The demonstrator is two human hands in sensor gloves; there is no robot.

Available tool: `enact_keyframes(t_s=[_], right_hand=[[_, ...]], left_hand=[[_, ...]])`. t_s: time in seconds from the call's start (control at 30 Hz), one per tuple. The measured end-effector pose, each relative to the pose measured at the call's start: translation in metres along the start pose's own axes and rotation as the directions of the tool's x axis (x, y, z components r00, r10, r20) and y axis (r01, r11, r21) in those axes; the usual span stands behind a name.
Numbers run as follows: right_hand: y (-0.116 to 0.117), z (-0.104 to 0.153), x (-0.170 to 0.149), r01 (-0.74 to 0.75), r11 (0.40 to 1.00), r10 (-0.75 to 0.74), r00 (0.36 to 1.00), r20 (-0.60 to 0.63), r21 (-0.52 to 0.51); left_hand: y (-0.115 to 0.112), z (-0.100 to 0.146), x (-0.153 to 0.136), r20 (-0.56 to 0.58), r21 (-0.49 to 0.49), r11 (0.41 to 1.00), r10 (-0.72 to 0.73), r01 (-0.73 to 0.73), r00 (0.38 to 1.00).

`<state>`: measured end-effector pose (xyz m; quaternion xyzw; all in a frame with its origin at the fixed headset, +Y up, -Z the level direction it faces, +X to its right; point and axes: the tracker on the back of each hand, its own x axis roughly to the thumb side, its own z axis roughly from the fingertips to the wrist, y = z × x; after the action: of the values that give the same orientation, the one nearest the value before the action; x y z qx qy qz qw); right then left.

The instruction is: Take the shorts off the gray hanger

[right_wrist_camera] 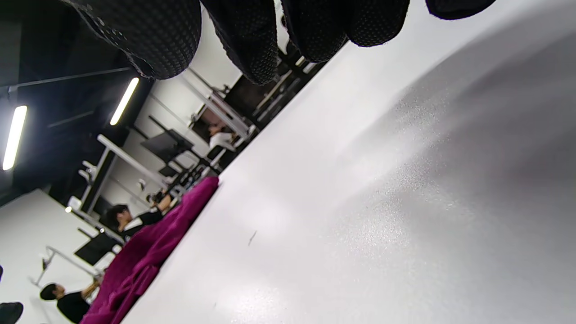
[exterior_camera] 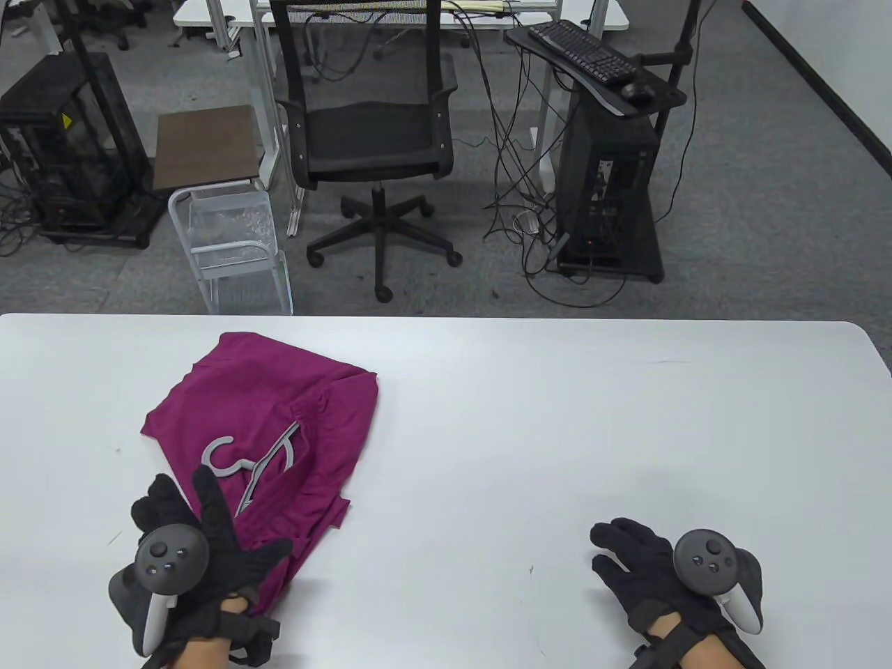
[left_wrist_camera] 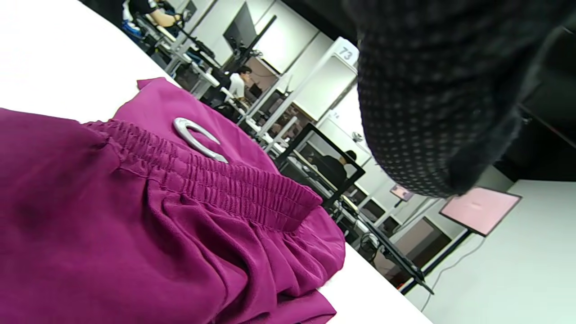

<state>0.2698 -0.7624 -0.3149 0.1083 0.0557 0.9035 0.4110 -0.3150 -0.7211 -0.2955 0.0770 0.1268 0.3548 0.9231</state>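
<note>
Magenta shorts lie crumpled on the left part of the white table. A gray hanger lies on top of them, its hook pointing left and one arm running under the waistband. My left hand lies spread and flat on the near end of the shorts, fingers reaching to just below the hanger; it grips nothing. In the left wrist view the elastic waistband and the hook show. My right hand rests flat on the bare table at the right, far from the shorts.
Beyond the table's far edge stand a black office chair, a small side table and a black computer cart with cables on the floor.
</note>
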Motion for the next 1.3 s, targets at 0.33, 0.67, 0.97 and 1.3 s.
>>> enact_keyframes(t_s=[0.33, 0.67, 0.97, 1.3], right_hand=[[0.002, 0.001, 0.001, 0.006, 1.000, -0.006, 1.000, -0.008, 0.021], [0.004, 0.000, 0.000, 0.004, 0.999, -0.002, 1.000, -0.027, 0.042], [0.007, 0.000, 0.000, 0.011, 0.998, -0.009, 0.999, -0.047, 0.063], [0.008, 0.000, -0.001, 0.014, 0.998, -0.012, 0.999, -0.041, 0.066]], left_hand=[[-0.013, -0.020, -0.036, -0.201, -0.119, 0.993, -0.048, 0.025, 0.978], [-0.042, -0.033, -0.044, -0.297, -0.365, 0.921, -0.254, 0.137, 0.920], [-0.048, -0.023, -0.012, -0.139, -0.258, 0.905, -0.382, 0.339, 0.913], [-0.049, -0.015, 0.018, 0.087, -0.109, 0.935, -0.329, 0.337, 0.940]])
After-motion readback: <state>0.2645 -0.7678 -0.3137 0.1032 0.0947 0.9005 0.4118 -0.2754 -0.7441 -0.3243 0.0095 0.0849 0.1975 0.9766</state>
